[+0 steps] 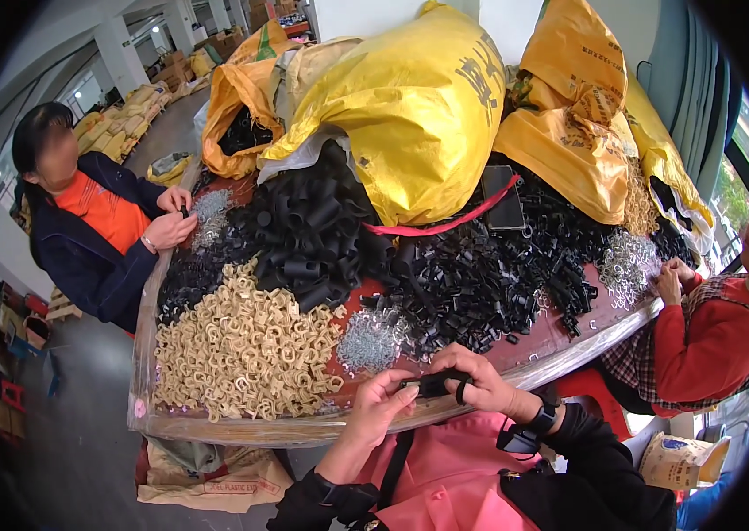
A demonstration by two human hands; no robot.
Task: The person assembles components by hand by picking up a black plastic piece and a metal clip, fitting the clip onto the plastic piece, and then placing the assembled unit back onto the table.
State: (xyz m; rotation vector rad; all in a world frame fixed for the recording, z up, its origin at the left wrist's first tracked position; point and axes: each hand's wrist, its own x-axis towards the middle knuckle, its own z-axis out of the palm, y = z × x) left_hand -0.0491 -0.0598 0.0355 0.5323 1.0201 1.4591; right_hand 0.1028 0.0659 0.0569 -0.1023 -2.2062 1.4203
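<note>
Head view shows us two hands at the near edge of the table (321, 431). The left hand (382, 403) pinches one end of a black part (435, 384) between thumb and finger. The right hand (481, 380) has its fingers closed on the other end. We see the part held up between the hands, near the table's edge. A black loop (462, 391) sits by the right fingers, but the part is small and dark, so we can't tell if it belongs to it.

We think this one is partway done, as both hands are busy on it. We can't pick out any finished ones. Lots of loose bits are left.

Just past the hands is a small pile of metal bits (367, 341). To its left is a big heap of tan rings (242, 354), and to its right are lots of black clips (481, 283). Behind the tan rings we see black tubes (312, 230). A phone (504, 199) lies by the clips, close to a red strap (445, 228).

One helper (82, 230) works at the left side, and another helper (702, 345) at the right. At the back, a fat yellow sack (410, 115) leans over the heaps.
</note>
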